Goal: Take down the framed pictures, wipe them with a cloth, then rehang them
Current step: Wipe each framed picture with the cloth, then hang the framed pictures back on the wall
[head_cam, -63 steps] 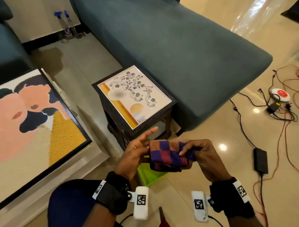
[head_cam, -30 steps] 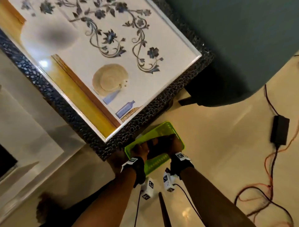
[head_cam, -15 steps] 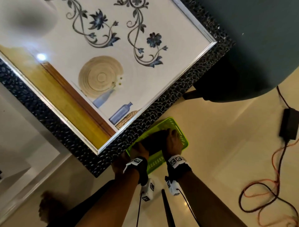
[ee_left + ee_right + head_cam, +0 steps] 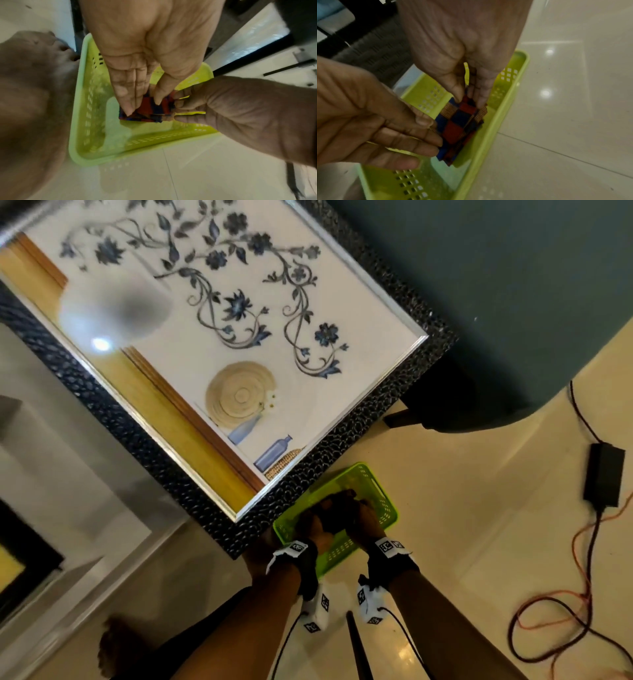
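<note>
Both hands are pinching the folded checked cloth (image 4: 460, 129) inside the green basket (image 4: 82, 108), left hand (image 4: 145, 56) & right hand (image 4: 462, 44) at opposite edges (soft, light, prob best gripped by the folded edge), framed picture (image 4: 219, 337) lying flat just beside basket.
</note>
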